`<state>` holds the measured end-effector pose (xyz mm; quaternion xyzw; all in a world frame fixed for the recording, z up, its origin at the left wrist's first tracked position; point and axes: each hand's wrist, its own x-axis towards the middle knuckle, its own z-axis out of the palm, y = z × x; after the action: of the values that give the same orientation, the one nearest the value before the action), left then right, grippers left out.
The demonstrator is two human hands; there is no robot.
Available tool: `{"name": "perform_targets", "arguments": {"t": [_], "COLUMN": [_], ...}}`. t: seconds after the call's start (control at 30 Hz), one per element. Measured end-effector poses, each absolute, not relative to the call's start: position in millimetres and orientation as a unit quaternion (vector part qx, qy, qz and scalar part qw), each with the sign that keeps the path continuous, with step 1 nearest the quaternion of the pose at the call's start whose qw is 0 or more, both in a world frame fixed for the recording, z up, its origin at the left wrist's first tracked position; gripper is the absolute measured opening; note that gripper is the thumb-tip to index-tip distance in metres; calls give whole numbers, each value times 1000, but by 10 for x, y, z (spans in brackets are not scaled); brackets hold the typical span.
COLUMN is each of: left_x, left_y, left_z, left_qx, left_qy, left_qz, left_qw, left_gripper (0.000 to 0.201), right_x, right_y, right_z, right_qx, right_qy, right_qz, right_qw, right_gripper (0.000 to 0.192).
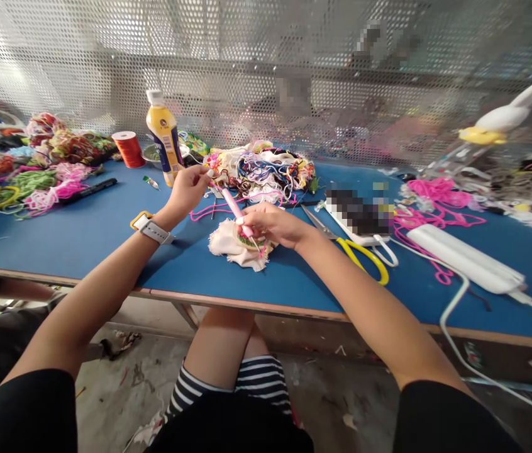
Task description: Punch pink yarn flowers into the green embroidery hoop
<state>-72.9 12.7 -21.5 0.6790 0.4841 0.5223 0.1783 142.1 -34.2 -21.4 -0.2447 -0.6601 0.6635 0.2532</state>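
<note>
Mid-frame, the right hand grips the pink tool low — probably for control — with its tip over the cloth. The left hand pinches narrowly near its upper end; on what, I cannot tell. Scissors, right of centre, seem kept within reach.

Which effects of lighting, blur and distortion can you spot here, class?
Head view: the silver perforated metal screen is brighter at left than at right; head view: the white rabbit-eared figure with yellow trim, at right, looks soft and stretched; head view: pixel blocks mask much of the flat white-edged device; head view: the pink pen-shaped tool shows a fairly clear outline.
</note>
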Motion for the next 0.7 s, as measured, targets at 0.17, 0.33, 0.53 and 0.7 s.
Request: {"name": "perform_targets", "arguments": {"t": [0.17,0.33,0.53,0.7], "left_x": [-788,-829,-879,-943], "left_y": [190,208,226,273], "left_z": [-256,-220,-177,-201], "left_qx": [658,624,613,624], "left_qy": [518,537,558,564], "left_qz": [515,526,517,508], "left_qw": [184,215,215,186], "left_gripper": [16,16,15,17], "right_x": [1425,1445,1461,1449], "right_y": [-358,-346,-346,-367], "right_z": [-197,-201,-192,-178], "right_qx": [-248,-234,-238,-239], "right_qy": [-650,-662,-660,-654], "right_qz": [671,670,669,672], "right_qw": [256,241,246,253], "right_gripper": [17,17,17,17]}}
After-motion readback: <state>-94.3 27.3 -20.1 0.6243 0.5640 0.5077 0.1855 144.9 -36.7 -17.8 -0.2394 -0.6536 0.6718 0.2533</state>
